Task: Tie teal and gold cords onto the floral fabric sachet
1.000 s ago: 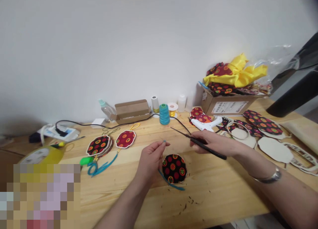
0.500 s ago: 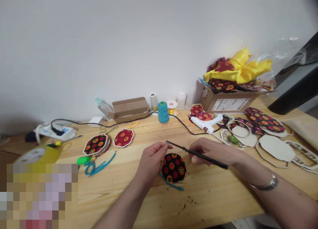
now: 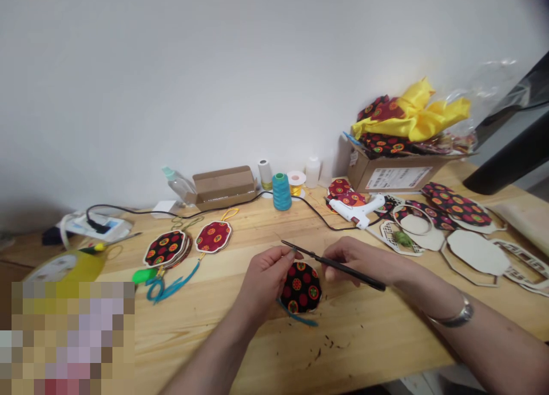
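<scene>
A pair of black scissors [image 3: 338,264] is held in my right hand [image 3: 354,260], its fingers wrapped round the handle end. The narrow blades point left and cross the fingertips of my left hand [image 3: 268,278]. That hand is closed at the left edge of a round fabric-covered piece [image 3: 301,287], black with red and orange flower patterns, and covers part of it. A blue tassel [image 3: 302,320] trails from below the piece. Anything thin between the fingertips and the blades is too small to make out.
Dark snippets [image 3: 319,352] lie on the wooden table. Finished-looking fabric ornaments [image 3: 167,249] with blue tassels sit left. Behind stand a teal thread cone [image 3: 281,192] and a white glue gun [image 3: 357,210] with its cord. Pale cut-out shapes [image 3: 478,252] and a cardboard box [image 3: 394,175] are right.
My left hand has shifted slightly right, over more of the patterned piece. The scissors have moved a little left, so their tips now reach past my left fingertips.
</scene>
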`<state>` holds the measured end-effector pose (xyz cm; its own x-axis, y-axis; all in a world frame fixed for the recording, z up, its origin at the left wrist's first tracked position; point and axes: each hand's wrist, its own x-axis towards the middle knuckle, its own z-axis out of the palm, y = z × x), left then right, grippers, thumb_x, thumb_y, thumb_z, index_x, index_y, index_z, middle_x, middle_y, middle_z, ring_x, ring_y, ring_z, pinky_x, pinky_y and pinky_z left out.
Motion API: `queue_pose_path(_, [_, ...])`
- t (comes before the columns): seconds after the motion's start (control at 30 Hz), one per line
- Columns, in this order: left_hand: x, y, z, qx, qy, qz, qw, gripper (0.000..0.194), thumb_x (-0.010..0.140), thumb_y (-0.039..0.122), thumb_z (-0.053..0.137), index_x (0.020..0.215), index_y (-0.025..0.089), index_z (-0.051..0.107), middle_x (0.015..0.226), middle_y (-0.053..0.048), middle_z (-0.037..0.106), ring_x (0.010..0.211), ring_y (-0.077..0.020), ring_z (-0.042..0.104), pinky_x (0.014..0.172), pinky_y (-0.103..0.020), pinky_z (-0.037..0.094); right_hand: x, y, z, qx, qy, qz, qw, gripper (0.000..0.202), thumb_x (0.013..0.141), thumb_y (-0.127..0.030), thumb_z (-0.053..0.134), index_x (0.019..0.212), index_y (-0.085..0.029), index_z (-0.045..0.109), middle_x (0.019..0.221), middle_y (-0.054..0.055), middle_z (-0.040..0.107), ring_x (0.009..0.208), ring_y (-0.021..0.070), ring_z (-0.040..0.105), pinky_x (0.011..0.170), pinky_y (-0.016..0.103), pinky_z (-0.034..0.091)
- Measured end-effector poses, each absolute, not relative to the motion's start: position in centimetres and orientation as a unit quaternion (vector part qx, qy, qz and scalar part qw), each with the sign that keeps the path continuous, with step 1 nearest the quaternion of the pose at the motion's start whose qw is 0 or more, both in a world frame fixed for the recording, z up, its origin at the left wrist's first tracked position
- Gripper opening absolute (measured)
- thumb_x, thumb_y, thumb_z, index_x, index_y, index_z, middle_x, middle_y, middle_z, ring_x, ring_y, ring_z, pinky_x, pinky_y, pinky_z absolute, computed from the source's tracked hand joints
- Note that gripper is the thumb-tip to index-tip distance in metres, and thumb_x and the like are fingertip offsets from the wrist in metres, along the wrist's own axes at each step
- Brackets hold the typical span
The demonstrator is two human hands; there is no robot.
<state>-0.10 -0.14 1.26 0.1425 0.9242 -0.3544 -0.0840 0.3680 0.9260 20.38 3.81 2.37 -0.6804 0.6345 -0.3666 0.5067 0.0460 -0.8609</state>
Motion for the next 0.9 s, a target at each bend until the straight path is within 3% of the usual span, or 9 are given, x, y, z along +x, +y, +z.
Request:
queue_pose_path(0.6, [-0.3,0.2,1.4,0.391,0.526,0.419,0.628,0.028,0.07,0.041,0.065,0.076,0.013,0.065,0.037,0.01,0.026,0.036,-0.0035,0.018,0.039,-0.019,0.013,20.9,4.3,2.6,-0.42,-0.759,0.494,0.059,0.042,0.071,-0.055,0.058,0.065,-0.013,0.059,0.053,-0.005,0.036,0.051,0.007,0.029,0.045,0.021,0.021])
queue_pose_path(0.77, [-0.5,0.6,1.2,0.336,0.521,0.469,0.629,0.028,0.071,0.042,0.065,0.078,0.014,0.062,0.038,0.012,0.024,0.035,-0.0029,0.017,0.036,-0.017,0.013,22.6,4.6,3.6,-0.449,-0.817,0.362,-0.028,0.044,0.064,-0.059,0.063,0.061,-0.016,0.058,0.053,-0.003,0.048,0.05,0.0092,0.038,0.046,0.022,0.024])
queue_pose_path(0.9, [-0.6,0.8,1.2,0.295,0.5,0.498,0.645,0.036,0.072,0.047,0.063,0.082,0.012,0.062,0.042,0.011,0.023,0.036,-0.0026,0.015,0.034,-0.016,0.012,24.0,4.1,3.9,-0.47,-0.832,0.28,-0.094,0.034,0.059,-0.052,0.068,0.063,-0.019,0.062,0.059,0.001,0.058,0.053,0.0132,0.047,0.047,0.024,0.027])
